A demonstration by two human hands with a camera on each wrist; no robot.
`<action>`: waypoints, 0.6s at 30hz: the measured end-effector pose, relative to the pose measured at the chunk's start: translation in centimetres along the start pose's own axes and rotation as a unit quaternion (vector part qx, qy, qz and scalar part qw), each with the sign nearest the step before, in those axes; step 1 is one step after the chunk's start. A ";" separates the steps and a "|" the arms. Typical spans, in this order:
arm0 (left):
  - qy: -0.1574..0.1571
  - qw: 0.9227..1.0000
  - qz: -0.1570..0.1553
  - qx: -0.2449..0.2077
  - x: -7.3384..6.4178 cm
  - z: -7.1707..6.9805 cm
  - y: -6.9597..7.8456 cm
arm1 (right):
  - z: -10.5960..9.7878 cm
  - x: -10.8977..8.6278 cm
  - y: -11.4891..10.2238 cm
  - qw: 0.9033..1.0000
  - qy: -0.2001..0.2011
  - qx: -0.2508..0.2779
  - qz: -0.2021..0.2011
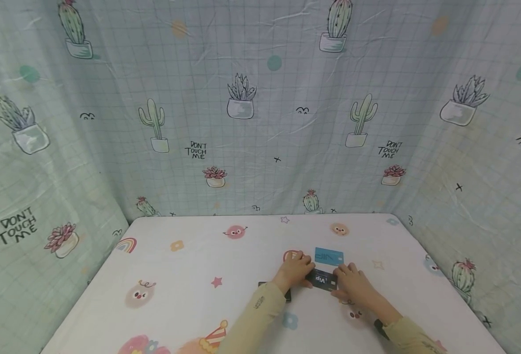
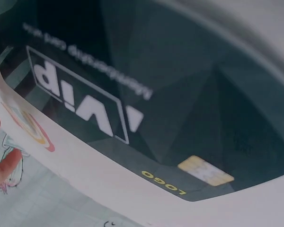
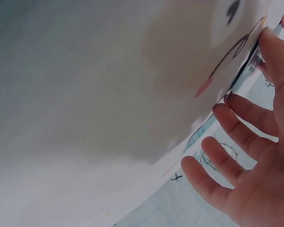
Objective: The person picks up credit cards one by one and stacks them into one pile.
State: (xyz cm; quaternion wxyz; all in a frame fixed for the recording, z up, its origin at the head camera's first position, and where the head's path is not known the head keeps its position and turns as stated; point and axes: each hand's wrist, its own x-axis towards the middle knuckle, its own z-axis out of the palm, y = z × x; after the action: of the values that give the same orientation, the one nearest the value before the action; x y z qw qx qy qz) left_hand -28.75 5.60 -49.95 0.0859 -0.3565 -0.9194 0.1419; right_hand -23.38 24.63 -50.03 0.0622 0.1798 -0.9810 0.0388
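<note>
A black card with "Vip" lettering (image 1: pixel 322 279) lies between the two hands, lettering upside down in the head view. My left hand (image 1: pixel 295 269) has its fingers and thumb at the card's left end. The right hand (image 1: pixel 355 285) holds the opposite end; in the right wrist view its thumb (image 3: pixel 274 56) and index finger span the short edge, with the other fingers spread. Just beyond lies a blue VIP card (image 1: pixel 329 256). Another dark card (image 1: pixel 288 296) lies mostly hidden beneath the left wrist; a dark membership card (image 2: pixel 189 118) fills the left wrist view.
A white cloth with cartoon prints covers the table (image 1: pixel 176 275). Behind it and at both sides hangs a pale curtain (image 1: pixel 278 132) printed with cacti. A dark object (image 1: pixel 381 329) shows at the right wrist, partly under the sleeve.
</note>
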 end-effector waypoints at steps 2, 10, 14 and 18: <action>0.004 1.000 0.001 0.000 0.0 0.1 0.0 | 0.0 0.0 0.0 1.000 0.004 -0.002 -0.005; 0.008 1.000 0.004 0.007 -0.1 0.2 0.1 | 0.2 0.0 0.1 1.000 0.012 -0.004 -0.020; 0.012 1.000 0.004 0.002 -0.1 0.2 0.1 | 0.3 0.0 0.1 1.000 0.012 -0.003 -0.022; 0.018 1.000 0.010 0.003 -0.2 0.1 0.1 | 0.3 0.0 0.1 1.000 0.004 0.001 -0.019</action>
State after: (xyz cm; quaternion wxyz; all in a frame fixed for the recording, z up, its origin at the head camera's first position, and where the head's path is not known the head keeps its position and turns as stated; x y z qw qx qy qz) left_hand -28.54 5.53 -50.09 0.1024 -0.3681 -0.9137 0.1387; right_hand -23.51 24.71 -50.35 0.0670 0.1982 -0.9771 0.0394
